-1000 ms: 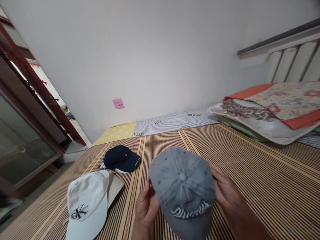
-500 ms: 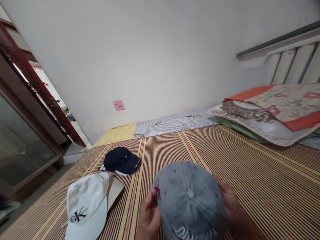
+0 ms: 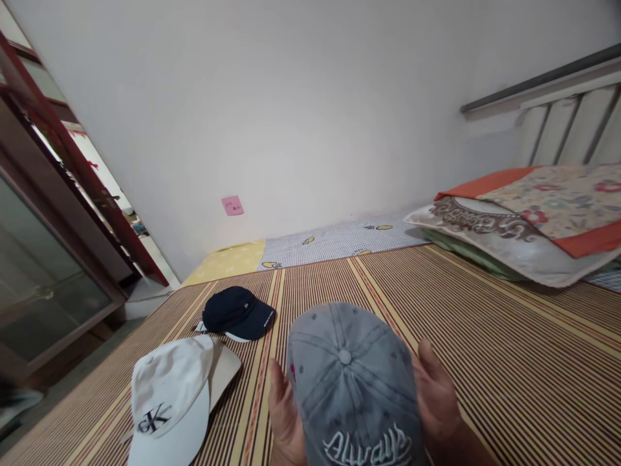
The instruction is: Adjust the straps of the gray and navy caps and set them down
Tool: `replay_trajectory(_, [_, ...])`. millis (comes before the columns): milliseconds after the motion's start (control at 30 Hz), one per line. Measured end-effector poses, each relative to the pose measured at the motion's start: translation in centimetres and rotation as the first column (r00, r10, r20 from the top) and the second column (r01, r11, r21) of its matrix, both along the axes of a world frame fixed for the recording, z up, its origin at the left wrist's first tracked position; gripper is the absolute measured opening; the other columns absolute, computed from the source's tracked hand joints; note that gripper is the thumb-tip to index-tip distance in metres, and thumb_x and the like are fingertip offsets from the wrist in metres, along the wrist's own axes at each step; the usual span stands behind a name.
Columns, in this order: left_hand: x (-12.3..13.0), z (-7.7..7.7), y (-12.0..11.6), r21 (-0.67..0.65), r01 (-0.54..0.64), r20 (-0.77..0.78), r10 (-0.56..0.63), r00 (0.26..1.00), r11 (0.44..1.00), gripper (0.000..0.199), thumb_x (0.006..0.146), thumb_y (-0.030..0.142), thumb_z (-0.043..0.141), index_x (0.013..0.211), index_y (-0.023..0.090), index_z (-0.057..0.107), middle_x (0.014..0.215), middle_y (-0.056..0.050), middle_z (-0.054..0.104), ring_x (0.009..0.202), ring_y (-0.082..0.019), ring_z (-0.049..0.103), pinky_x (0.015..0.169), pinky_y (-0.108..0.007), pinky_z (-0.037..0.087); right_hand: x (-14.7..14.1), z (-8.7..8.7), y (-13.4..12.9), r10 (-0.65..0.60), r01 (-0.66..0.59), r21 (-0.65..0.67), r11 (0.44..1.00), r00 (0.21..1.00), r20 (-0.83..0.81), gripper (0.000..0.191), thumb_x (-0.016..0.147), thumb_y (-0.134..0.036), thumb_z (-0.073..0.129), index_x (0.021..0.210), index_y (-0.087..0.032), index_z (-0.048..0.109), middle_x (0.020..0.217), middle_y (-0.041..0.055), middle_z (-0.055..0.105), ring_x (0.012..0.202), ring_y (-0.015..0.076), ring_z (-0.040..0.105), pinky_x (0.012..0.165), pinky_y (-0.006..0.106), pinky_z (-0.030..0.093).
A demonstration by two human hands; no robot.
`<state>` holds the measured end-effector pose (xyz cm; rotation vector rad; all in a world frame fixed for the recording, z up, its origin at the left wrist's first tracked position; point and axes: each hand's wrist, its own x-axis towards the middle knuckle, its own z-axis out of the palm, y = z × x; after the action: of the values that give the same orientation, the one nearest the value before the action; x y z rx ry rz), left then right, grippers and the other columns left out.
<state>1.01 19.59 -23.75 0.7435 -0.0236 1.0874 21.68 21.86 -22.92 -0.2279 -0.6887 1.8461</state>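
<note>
A grey baseball cap [image 3: 354, 375] with white embroidered lettering on its front is between my two hands, crown toward the camera and lettering at the bottom of the view. My left hand [image 3: 286, 414] presses against the cap's left side, thumb up. On the opposite side, my right hand [image 3: 436, 395] grips it with the thumb raised; the fingers of both hands are mostly hidden by the cap. Left of my left hand lies a white cap [image 3: 169, 382] with a black CK logo, its brim overlapping a beige brim [image 3: 226, 369]. Behind these sits a navy cap [image 3: 235, 310].
A striped bamboo mat [image 3: 320, 278] covers the bed. Pillows [image 3: 490, 233], one under a floral orange-edged cloth [image 3: 557, 200], are stacked at the right. A white wall [image 3: 315, 116] with a pink note [image 3: 232, 206] stands behind. A glass-fronted cabinet [image 3: 48, 285] is at the left.
The grey cap has shifted slightly left and turned, so its lettering shows more fully and the red mark on its side less. The thumbs of both hands now stand up more. The other caps have not moved.
</note>
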Motion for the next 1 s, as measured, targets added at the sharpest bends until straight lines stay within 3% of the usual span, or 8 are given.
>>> replay_trajectory(167, [0.8, 0.6, -0.3, 0.039, 0.028, -0.068, -0.025, 0.997, 0.999, 0.052, 0.103, 0.056, 0.036, 0.118, 0.030, 0.080, 0.141, -0.009, 0.071, 0.152, -0.027, 0.041, 0.130, -0.050, 0.015, -0.1, -0.5, 0.0, 0.112, -0.110, -0.075, 0.991, 0.993, 0.023, 0.061, 0.074, -0.065, 0.083, 0.116, -0.021, 0.079, 0.122, 0.0145, 0.078, 0.133, 0.0381, 0.061, 0.117, 0.057, 0.041])
replay_trajectory(367, [0.7, 0.7, 0.3, -0.005, 0.013, -0.028, -0.013, 1.000, 1.000, 0.050, 0.104, 0.053, 0.037, 0.124, 0.030, 0.077, 0.135, -0.007, 0.075, 0.152, -0.026, 0.041, 0.130, -0.048, 0.016, 0.2, -0.7, 0.6, -0.012, 0.014, -0.169, 0.985, 1.000, 0.012, 0.057, 0.072, -0.064, 0.086, 0.107, -0.019, 0.081, 0.119, 0.0158, 0.079, 0.133, 0.0387, 0.061, 0.118, 0.057, 0.041])
replay_trajectory(600, [0.6, -0.9, 1.3, -0.045, -0.032, 0.013, 0.032, 0.999, 0.998, 0.051, 0.107, 0.048, 0.032, 0.124, 0.032, 0.077, 0.130, -0.005, 0.077, 0.150, -0.023, 0.044, 0.130, -0.046, 0.017, 0.3, -0.1, 0.9, 0.027, -0.026, -0.090, 0.996, 1.000, 0.006, 0.058, 0.080, -0.058, 0.080, 0.123, -0.019, 0.076, 0.130, 0.0146, 0.075, 0.137, 0.0367, 0.058, 0.118, 0.056, 0.041])
replay_trajectory(733, [0.6, -1.6, 1.7, -0.103, -0.042, 0.011, 0.044, 0.999, 0.994, 0.058, 0.107, 0.050, 0.026, 0.124, 0.028, 0.077, 0.133, -0.007, 0.076, 0.150, -0.023, 0.044, 0.130, -0.046, 0.017, 0.2, 0.0, 1.1, 0.037, -0.038, -0.082, 0.996, 0.999, -0.010, 0.063, 0.071, -0.054, 0.088, 0.123, -0.020, 0.076, 0.133, 0.0140, 0.074, 0.135, 0.0380, 0.060, 0.115, 0.057, 0.044])
replay_trajectory(1000, [0.6, -1.8, 2.0, -0.093, -0.044, 0.021, 0.046, 0.999, 0.995, 0.056, 0.107, 0.049, 0.027, 0.126, 0.029, 0.076, 0.140, -0.007, 0.071, 0.152, -0.023, 0.042, 0.130, -0.046, 0.017, 0.1, -0.5, 1.5, 0.001, -0.002, -0.107, 0.994, 1.000, -0.006, 0.058, 0.072, -0.056, 0.088, 0.118, -0.022, 0.078, 0.127, 0.0111, 0.077, 0.134, 0.0358, 0.061, 0.115, 0.054, 0.046])
